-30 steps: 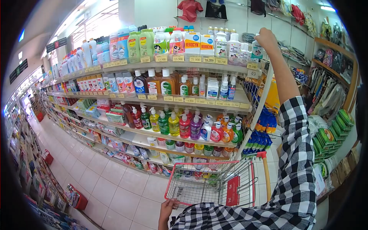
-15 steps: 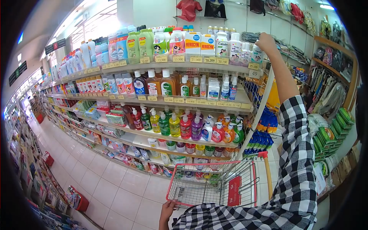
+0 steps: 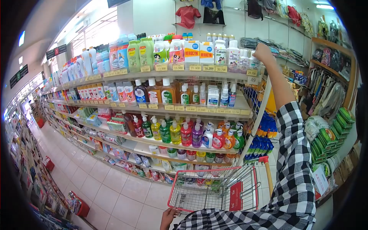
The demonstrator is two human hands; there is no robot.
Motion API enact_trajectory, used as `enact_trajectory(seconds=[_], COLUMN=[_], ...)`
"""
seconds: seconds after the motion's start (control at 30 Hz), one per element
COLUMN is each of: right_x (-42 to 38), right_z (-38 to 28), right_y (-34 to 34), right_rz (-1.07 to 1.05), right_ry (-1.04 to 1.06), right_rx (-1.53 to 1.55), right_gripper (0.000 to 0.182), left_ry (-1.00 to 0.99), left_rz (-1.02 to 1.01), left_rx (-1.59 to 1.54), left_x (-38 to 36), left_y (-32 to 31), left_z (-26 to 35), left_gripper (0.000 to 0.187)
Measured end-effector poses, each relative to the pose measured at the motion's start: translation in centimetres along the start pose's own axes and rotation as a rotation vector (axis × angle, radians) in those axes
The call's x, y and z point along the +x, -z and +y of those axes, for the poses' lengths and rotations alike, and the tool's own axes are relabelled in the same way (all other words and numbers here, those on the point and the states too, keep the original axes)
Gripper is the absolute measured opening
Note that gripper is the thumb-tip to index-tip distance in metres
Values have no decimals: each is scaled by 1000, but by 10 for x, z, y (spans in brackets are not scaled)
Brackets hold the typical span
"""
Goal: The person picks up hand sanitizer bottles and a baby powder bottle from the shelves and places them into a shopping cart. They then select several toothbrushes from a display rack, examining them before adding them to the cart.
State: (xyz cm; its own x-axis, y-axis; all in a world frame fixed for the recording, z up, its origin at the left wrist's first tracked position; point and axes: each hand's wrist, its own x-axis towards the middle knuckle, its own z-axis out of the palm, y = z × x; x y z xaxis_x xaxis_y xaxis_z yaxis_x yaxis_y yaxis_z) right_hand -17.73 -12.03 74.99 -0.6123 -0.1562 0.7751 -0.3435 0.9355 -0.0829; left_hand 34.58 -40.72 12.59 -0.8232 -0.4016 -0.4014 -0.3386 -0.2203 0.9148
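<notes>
On the top shelf's right end, my right hand (image 3: 263, 53) reaches up with its fingers closed round the cap of a small white bottle (image 3: 253, 61). Other white bottles (image 3: 233, 56) stand just left of it. At the bottom, my left hand (image 3: 168, 217) rests at the near left corner of the red-rimmed shopping cart (image 3: 218, 169); its fingers are bent against the rim. Only wire and a red panel (image 3: 235, 196) show inside the cart.
Shelves hold boxes (image 3: 192, 52), brown bottles (image 3: 168, 92) and coloured pump bottles (image 3: 186, 134). Green packs (image 3: 333, 134) and hanging clothes (image 3: 329, 90) are at the right. A red basket (image 3: 82, 205) stands on the tiled floor at the left.
The view has tilted slightly, so the shelves and cart sit a little lower. My right hand stays at the small bottle, and my left hand is still at the cart's rim.
</notes>
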Motion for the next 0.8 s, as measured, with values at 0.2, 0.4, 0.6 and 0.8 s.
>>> enact_trajectory(seconds=[0.2,0.4,0.6,0.8], right_x=[8,-5,-209,-457], right_z=[8,33,96,110], right_y=[-9,-14,-10,-71], right_rz=[-7,353,201,-79], right_ry=[35,302,156,-242], right_rx=[-56,244,595,91], right_gripper=[28,35,38,53], left_ry=[-19,-107,-149,-27], left_rz=[-36,-27,-8,278], left_rx=[30,82,209,620], left_x=[0,21,42,92], left_y=[2,11,12,10], left_z=[7,-30,-37,-102], left_gripper=[39,39,49,91])
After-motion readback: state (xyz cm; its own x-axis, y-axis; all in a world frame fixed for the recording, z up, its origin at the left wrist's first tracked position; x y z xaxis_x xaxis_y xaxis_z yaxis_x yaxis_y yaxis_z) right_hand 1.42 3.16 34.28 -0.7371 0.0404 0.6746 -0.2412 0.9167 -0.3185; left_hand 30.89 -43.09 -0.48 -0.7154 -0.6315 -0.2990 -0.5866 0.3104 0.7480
